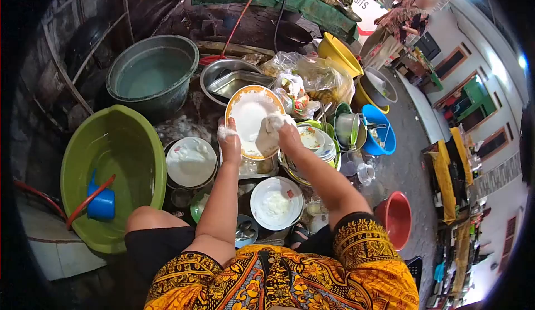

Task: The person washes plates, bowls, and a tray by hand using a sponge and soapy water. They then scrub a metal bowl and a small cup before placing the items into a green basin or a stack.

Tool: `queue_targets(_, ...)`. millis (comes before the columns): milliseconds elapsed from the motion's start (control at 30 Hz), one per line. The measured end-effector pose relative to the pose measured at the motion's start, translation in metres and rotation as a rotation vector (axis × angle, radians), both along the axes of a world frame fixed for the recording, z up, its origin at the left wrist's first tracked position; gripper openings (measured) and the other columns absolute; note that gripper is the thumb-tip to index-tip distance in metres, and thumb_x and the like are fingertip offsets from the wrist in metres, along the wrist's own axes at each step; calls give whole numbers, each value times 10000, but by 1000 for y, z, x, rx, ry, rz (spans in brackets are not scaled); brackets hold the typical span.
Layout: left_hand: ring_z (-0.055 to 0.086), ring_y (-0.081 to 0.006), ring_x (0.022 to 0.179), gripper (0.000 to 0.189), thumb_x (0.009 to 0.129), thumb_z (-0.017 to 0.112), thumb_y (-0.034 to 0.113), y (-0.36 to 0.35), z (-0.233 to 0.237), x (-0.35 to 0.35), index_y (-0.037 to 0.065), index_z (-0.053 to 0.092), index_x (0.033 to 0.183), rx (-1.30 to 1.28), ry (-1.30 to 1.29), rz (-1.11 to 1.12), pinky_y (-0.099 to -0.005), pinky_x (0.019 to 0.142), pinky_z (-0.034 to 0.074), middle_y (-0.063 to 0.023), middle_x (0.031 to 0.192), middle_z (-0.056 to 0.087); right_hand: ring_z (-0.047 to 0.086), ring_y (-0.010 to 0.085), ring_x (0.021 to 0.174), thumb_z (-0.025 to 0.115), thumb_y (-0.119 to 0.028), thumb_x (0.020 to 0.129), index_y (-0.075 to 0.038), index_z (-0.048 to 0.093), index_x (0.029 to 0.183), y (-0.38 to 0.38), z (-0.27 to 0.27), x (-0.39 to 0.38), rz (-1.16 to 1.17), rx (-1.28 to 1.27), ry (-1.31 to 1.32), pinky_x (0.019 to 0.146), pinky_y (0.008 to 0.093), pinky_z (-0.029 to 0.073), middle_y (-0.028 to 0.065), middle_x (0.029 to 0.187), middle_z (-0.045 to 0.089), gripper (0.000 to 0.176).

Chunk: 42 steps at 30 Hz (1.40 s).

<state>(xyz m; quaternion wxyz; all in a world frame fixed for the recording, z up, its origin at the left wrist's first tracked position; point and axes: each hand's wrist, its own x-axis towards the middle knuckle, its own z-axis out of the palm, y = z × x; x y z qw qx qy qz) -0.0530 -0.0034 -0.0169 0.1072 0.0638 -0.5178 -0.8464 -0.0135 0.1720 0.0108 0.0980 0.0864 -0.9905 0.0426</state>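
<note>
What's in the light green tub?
The tub holds a blue dipper, part of a red hose and perhaps water. The left knee covers its near right edge, hiding whatever lies there.

A wet, dark grey floor (413, 168) carries a broad green tub (151, 162) at the left of the frame, a dark tub (161, 106) at upper left, a blue basin (383, 148) right of centre and a red basin (393, 221) at lower right.

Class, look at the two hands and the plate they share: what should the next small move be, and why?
Probably sweep the right hand leftward across the orange-rimmed plate. Its fingers are thick with suds at the plate's right side, while the left hand grips the opposite edge, leaving the middle accessible for rubbing.
</note>
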Motion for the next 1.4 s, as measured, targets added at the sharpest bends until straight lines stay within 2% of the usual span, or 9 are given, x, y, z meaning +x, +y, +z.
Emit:
queue_targets(133,490,-182,858,333,873,434,269,-17,-1,-6,-9,489,1048,-124,8,-65,-296,768,384,-94,953,540,557,329,842,624,-101,680,-61,558,1040,-77,-7,19,-99,-585,206,739,352,449,195,910,570,368)
queue_targets(467,485,-163,836,347,859,460,293,-27,-13,-11,-11,502,1021,-111,-17,-81,-286,746,384,-98,934,544,539,349,787,624,-56,597,-49,590,893,-55,-24,-10,-71,-108,406,705,411,430,196,817,567,299)
queue_targets(733,497,-205,757,327,853,464,294,-24,-33,-17,-16,533,931,-49,-37,-48,-315,697,394,-123,842,561,543,333,825,602,-89,674,-65,584,920,-50,-69,22,40,-902,55,699,376,442,173,858,576,247)
queue_targets(767,497,-205,757,327,853,464,294,-22,-33,-16,-16,533,931,-52,-36,-58,-315,697,394,-123,842,561,544,321,789,605,-84,652,-90,570,969,-29,-54,16,45,-214,130,679,381,447,163,842,572,319)
queue_targets(833,493,-198,782,359,848,474,313,-15,-30,-11,-21,525,970,-20,-81,-168,-310,711,389,-123,874,558,544,308,775,620,-72,612,-101,552,1001,-9,-46,-5,-101,-95,114,676,387,445,170,844,564,396)
queue_targets(1100,514,-159,833,390,839,488,336,1,-48,-2,2,508,1041,313,-258,-283,-287,724,419,-76,933,554,506,433,850,553,-142,656,-75,311,1258,-99,-53,24,59,-240,136,783,434,410,343,986,468,652)
queue_targets(1233,553,-197,830,425,843,455,369,-9,-80,-14,10,501,1064,494,-336,-352,-322,739,442,-88,945,571,506,351,921,619,-152,638,-197,481,1146,-65,-2,38,-157,-74,-591,827,402,398,214,1098,466,528)
queue_targets(1300,548,-215,866,438,852,431,370,-8,-78,-13,7,487,1091,497,-337,-359,-339,765,435,-100,985,566,540,324,848,613,-148,674,-137,614,936,-29,-15,30,145,1,123,775,390,422,170,947,555,263)
queue_targets(1400,526,-232,927,455,858,411,381,-2,-93,-16,8,474,1110,568,-356,-430,-369,801,414,-112,1047,546,537,322,831,622,-179,633,-110,608,903,-41,-29,17,28,-42,-138,756,396,419,187,902,554,279)
